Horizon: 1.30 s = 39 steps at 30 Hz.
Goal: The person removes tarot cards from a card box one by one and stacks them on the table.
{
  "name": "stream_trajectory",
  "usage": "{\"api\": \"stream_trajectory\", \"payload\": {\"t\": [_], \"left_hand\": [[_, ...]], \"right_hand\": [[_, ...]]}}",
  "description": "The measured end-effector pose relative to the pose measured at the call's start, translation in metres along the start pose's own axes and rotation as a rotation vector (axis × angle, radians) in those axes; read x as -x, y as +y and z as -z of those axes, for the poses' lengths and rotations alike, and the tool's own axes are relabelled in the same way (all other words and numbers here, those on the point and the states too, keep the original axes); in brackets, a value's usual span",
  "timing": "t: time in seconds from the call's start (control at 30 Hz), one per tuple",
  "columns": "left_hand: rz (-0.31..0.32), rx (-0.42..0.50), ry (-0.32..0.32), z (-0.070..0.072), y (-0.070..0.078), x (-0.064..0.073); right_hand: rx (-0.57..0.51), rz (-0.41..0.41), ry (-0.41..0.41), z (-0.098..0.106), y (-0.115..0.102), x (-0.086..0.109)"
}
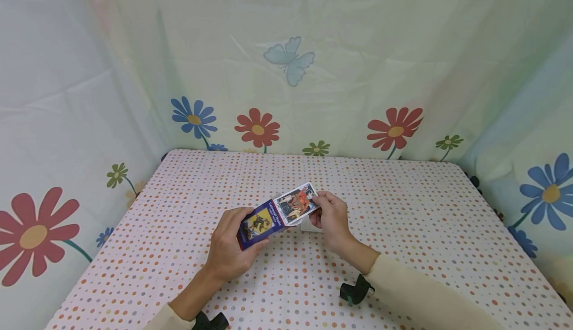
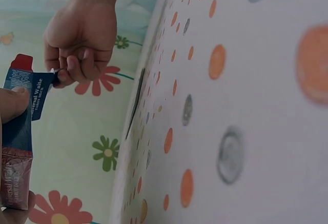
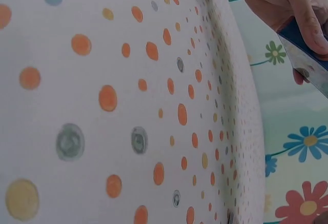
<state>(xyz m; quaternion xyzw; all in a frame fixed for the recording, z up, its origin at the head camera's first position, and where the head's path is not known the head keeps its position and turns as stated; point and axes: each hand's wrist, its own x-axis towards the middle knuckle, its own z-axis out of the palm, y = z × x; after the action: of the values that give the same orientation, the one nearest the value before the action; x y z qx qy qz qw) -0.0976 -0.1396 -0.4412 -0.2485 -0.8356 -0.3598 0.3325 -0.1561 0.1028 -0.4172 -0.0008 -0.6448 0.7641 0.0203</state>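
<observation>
My left hand (image 1: 233,244) grips a dark blue card box (image 1: 261,224) along its sides, tilted up to the right. The front bears a yellow picture and the words "Universal Waite". At its upper right end, an illustrated tarot card (image 1: 295,205) with a white border and a red figure overlaps the opening. My right hand (image 1: 332,220) pinches the far corner of this card between thumb and fingers. A red tab (image 2: 22,61) and a blue lettered flap (image 2: 39,96) stand out from the box end in the left wrist view.
A pale flat rectangular thing (image 1: 310,224) lies on the table beneath the card, partly hidden by it and my right hand. The dotted cloth (image 1: 403,210) covers the table. Flowered curtains (image 1: 340,32) hang around its back and sides.
</observation>
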Motion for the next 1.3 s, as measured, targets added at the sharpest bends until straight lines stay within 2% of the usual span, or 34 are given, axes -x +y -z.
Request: {"api": "stream_trajectory", "payload": {"t": [0.33, 1.0, 1.3], "left_hand": [[-0.003, -0.01, -0.007, 0.0, -0.001, 0.001], [0.019, 0.002, -0.025, 0.001, 0.001, 0.0], [0.04, 0.012, -0.034, 0.001, 0.001, -0.001]], "right_hand": [[-0.013, -0.04, 0.012, 0.007, 0.003, -0.006], [0.166, 0.045, 0.065, 0.03, 0.012, -0.025], [0.174, -0.025, 0.061, 0.04, 0.017, -0.038]]}}
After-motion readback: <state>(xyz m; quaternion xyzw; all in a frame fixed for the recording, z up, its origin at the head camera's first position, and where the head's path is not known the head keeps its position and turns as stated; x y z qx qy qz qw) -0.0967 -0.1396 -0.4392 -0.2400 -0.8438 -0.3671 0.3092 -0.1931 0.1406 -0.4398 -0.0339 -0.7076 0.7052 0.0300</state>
